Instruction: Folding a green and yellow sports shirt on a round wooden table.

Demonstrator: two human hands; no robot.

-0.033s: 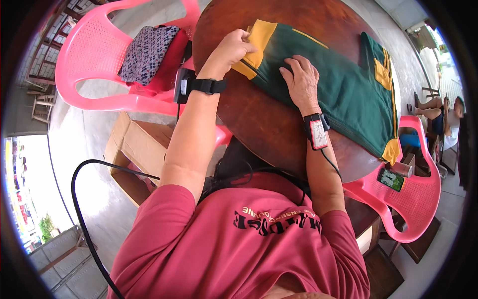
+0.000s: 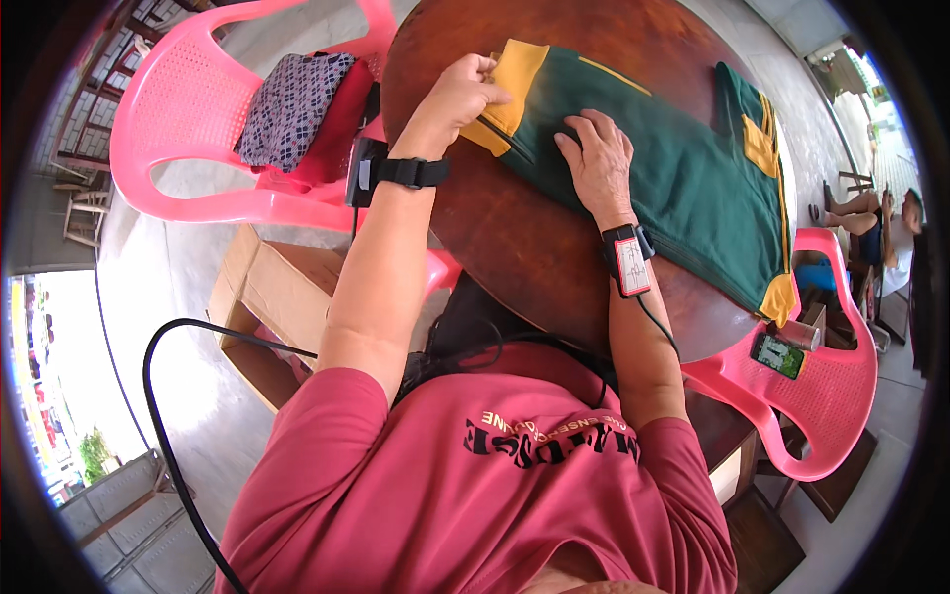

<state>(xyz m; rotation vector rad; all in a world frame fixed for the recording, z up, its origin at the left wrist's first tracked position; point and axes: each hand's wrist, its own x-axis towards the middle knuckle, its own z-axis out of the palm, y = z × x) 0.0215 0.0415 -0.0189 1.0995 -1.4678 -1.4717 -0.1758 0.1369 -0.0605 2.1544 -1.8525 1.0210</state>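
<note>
A dark green garment with yellow trim, apparently a jacket [image 2: 683, 193], lies folded lengthwise across the round brown table [image 2: 495, 233]. Its yellow band [image 2: 519, 87] is at the far left end, and more yellow shows at the right end. My left hand [image 2: 463, 94] pinches the edge of that band between thumb and fingers. On the green cloth rests my right hand [image 2: 599, 163], palm down with fingers stretched and slightly apart. Both wrists wear black straps with small devices.
A pink chair [image 2: 178, 124] at the left holds folded patterned cloth [image 2: 295, 109] and red cloth. An open cardboard box [image 2: 282, 282] stands below it. Another pink chair [image 2: 831, 396] at the right carries a phone [image 2: 777, 355]. A black cable [image 2: 148, 396] loops at my left. Someone sits far right.
</note>
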